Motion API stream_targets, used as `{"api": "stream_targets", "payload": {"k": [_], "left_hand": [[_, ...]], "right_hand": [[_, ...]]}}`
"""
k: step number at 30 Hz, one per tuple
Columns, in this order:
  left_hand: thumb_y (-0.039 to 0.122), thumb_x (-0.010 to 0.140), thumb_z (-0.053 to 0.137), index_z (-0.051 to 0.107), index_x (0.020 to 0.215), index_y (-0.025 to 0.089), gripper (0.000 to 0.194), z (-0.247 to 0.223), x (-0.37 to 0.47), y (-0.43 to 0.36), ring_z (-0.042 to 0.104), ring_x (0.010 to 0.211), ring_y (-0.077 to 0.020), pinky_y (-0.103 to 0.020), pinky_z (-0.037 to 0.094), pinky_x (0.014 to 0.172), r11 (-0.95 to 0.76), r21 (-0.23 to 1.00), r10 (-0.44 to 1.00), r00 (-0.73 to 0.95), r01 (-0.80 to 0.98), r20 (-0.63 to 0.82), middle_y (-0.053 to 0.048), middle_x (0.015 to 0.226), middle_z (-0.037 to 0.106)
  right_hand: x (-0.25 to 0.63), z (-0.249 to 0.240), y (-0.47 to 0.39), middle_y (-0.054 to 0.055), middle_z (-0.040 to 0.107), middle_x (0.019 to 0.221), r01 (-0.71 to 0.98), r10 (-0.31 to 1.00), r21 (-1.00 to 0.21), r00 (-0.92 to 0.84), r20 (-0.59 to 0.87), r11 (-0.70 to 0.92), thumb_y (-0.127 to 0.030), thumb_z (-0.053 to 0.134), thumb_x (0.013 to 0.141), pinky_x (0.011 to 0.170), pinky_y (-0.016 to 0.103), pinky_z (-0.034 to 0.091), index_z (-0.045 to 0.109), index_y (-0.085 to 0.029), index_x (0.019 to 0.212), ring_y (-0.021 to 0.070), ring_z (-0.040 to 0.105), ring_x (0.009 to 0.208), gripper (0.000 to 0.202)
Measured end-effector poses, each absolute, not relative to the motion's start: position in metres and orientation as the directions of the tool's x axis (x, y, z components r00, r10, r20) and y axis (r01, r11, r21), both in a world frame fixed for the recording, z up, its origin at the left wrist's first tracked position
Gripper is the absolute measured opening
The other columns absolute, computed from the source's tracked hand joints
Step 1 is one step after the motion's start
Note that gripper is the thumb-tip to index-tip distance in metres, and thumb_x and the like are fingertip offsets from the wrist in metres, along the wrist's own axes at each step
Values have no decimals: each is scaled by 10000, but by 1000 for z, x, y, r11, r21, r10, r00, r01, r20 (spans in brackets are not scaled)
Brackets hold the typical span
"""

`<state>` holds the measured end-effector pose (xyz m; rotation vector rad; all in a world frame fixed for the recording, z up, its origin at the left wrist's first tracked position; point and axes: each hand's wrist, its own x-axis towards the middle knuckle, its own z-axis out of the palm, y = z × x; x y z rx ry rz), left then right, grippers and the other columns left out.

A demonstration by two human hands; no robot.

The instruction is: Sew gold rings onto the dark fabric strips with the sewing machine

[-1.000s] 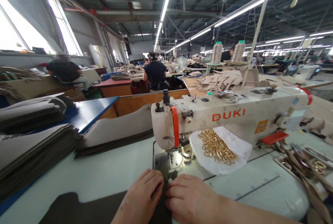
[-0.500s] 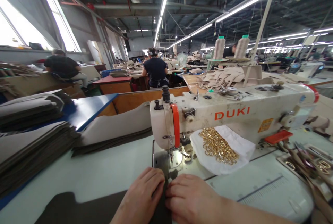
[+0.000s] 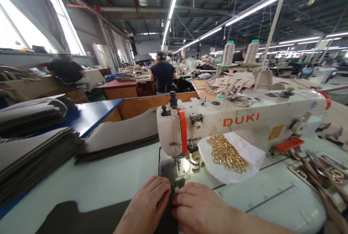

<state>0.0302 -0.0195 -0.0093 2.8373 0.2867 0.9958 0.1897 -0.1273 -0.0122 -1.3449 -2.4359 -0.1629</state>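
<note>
A dark fabric piece lies on the pale green sewing table, its upper end just in front of the needle area of the white sewing machine. Both hands are side by side at that end. My left hand is closed, fingers curled down on the fabric's left part. Close beside it, my right hand is closed too, pinching the fabric's edge. The fingertips are partly hidden. The presser foot stands just beyond the fingers.
Gold rings lie on a white cloth under the machine arm. Stacked fabric pieces are at the left. A tray with straps and rings is at the right. Seated people are farther back.
The view has shifted very slightly. Both hands stay on the fabric in nearly the same place, and the fabric's upper end sits slightly nearer me.
</note>
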Motion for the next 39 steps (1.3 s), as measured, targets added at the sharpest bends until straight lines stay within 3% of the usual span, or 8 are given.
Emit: {"api": "stream_targets", "payload": {"k": [15,23,39], "left_hand": [[90,877,461,567,793,220,189,-11,31,-19,636,690,-155,-267,554,665,-959,227,270,789,169,552,9,749,665],[78,867,447,563,779,216,201,-7,30,-22,644,683,-159,-276,569,676,-965,201,255,783,168,567,5,739,669],[74,886,422,627,857,210,249,0,29,-22,698,744,-140,-225,601,705,-977,182,200,758,108,621,-3,810,727]], "right_hand": [[189,-5,-132,82,687,950,870,818,-105,-404,409,482,-224,573,875,885,314,478,665,-122,939,211,602,937,151],[186,-13,-129,69,685,949,890,777,-36,-377,504,455,-212,568,885,872,309,482,653,-121,916,203,606,907,128],[190,-15,-125,62,651,949,888,794,58,-436,424,457,-183,569,890,887,316,443,625,-138,901,196,565,907,73]]}}
